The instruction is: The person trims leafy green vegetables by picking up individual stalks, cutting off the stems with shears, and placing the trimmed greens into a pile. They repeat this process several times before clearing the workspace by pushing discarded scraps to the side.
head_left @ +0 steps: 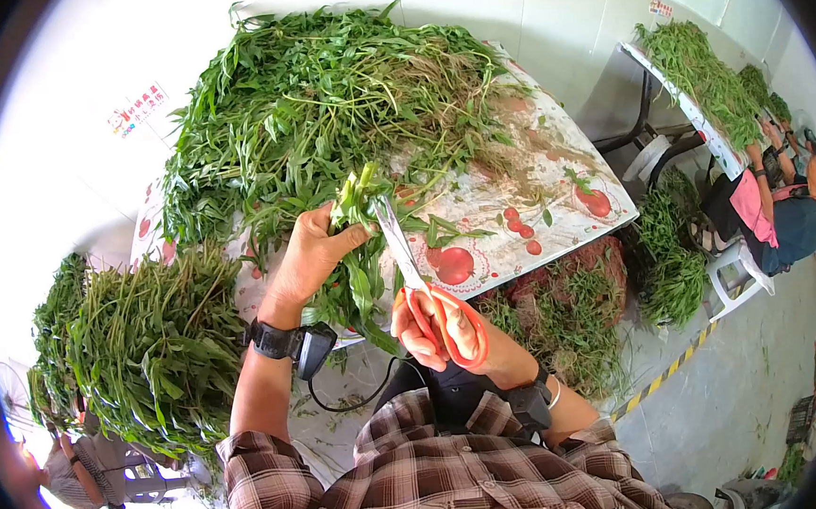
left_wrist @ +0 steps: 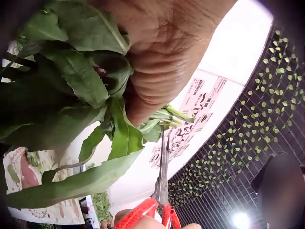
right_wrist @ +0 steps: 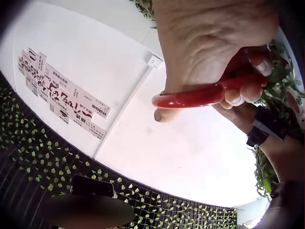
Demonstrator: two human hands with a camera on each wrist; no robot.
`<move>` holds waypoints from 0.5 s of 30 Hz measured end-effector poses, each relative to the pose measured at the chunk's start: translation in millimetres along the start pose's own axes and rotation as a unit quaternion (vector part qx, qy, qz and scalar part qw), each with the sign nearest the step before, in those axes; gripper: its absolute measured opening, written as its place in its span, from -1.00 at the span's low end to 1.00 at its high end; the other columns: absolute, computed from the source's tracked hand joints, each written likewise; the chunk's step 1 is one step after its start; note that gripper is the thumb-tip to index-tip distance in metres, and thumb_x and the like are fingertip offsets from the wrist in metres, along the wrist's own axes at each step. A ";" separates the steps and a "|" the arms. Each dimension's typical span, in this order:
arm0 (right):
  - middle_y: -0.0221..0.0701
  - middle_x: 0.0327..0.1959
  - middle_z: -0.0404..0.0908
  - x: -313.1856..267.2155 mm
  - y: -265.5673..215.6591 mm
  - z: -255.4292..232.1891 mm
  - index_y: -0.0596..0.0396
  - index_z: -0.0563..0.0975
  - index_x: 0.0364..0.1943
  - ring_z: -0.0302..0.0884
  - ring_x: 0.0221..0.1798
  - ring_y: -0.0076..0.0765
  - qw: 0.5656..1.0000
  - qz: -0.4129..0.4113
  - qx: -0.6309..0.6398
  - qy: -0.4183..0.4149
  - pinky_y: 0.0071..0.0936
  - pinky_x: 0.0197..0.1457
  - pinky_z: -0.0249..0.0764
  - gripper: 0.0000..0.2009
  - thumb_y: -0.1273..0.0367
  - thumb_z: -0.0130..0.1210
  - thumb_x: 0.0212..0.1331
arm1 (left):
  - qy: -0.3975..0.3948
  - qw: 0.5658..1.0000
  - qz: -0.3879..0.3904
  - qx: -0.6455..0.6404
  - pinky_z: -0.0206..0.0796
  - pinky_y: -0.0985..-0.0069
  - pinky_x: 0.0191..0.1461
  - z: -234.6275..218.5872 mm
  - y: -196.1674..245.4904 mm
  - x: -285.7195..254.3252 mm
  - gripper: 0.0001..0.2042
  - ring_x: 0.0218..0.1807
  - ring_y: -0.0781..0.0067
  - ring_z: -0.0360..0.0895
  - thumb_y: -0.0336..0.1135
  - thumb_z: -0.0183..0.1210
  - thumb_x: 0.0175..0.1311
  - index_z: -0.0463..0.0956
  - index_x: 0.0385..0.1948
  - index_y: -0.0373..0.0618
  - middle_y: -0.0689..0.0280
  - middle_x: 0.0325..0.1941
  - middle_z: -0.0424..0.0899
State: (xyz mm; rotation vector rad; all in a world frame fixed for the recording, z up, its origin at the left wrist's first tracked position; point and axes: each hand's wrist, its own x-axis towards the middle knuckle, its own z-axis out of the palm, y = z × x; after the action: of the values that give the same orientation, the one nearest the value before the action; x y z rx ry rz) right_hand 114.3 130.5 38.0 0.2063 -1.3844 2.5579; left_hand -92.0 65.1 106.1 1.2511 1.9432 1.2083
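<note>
My left hand (head_left: pixel 309 257) grips a bunch of leafy green stems (head_left: pixel 356 258) above the table edge, their cut ends pointing up. In the left wrist view the same bunch (left_wrist: pixel 71 95) fills the frame under my palm. My right hand (head_left: pixel 428 333) holds red-handled scissors (head_left: pixel 451 322), fingers through the loops. The steel blades (head_left: pixel 396 241) reach up to the stem ends beside my left thumb and look nearly closed. In the right wrist view only the red scissor handle (right_wrist: pixel 190 98) and my curled fingers show.
A big heap of greens (head_left: pixel 321 100) covers the table with the tomato-print cloth (head_left: pixel 536 189). A trimmed pile (head_left: pixel 140 349) lies at left, scraps (head_left: pixel 563 310) on the floor at right. Another person (head_left: pixel 773 201) sits at a second greens-laden table (head_left: pixel 698 73).
</note>
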 end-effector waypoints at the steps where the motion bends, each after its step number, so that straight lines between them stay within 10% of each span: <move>1: -0.60 -0.59 0.25 1.1 0.7 -0.3 0.13 0.35 -0.12 0.20 -0.64 -0.70 1.000 -0.004 0.009 -0.002 -0.73 -0.56 0.14 -0.27 -0.34 -0.06 0.10 | -0.006 0.999 0.023 -0.032 0.25 0.61 -0.21 2.1 -2.4 -0.2 -0.83 -0.33 0.75 0.31 -0.40 0.25 0.20 0.57 -0.24 -0.27 0.57 -0.38 0.54; 5: -0.59 -0.59 0.25 3.4 6.5 -2.5 0.13 0.35 -0.12 0.19 -0.64 -0.69 0.999 -0.026 0.023 -0.007 -0.72 -0.55 0.15 -0.33 -0.28 -0.06 0.17 | 0.010 0.992 0.071 -0.107 0.04 0.64 -0.50 13.0 -24.9 5.0 -0.85 -0.54 0.79 0.14 -0.40 0.28 0.12 0.62 -0.30 -0.22 0.63 -0.58 0.39; 10: -0.58 -0.57 0.24 3.0 9.0 2.5 0.14 0.35 -0.12 0.18 -0.60 -0.68 0.999 -0.018 0.007 0.034 -0.72 -0.53 0.17 -0.39 -0.20 -0.07 0.24 | -0.032 0.996 0.012 -0.085 0.32 0.61 -0.12 13.9 -17.3 -2.0 -0.76 -0.24 0.75 0.40 -0.49 0.27 0.14 0.55 -0.14 -0.28 0.50 -0.25 0.61; 15: -0.57 -0.52 0.23 3.6 18.6 -2.0 0.16 0.35 -0.11 0.17 -0.58 -0.68 0.996 -0.051 -0.029 0.062 -0.72 -0.52 0.19 -0.41 -0.16 -0.04 0.24 | -0.044 0.989 0.049 -0.133 0.20 0.65 -0.31 22.1 -29.6 -0.2 -0.81 -0.39 0.78 0.25 -0.35 0.31 0.19 0.54 -0.28 -0.23 0.59 -0.43 0.45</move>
State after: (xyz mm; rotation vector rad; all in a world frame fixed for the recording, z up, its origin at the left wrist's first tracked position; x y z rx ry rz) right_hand 105.9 122.8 22.7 0.1027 -1.3628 2.4009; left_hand -87.1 68.6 69.6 1.2483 1.6118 1.3846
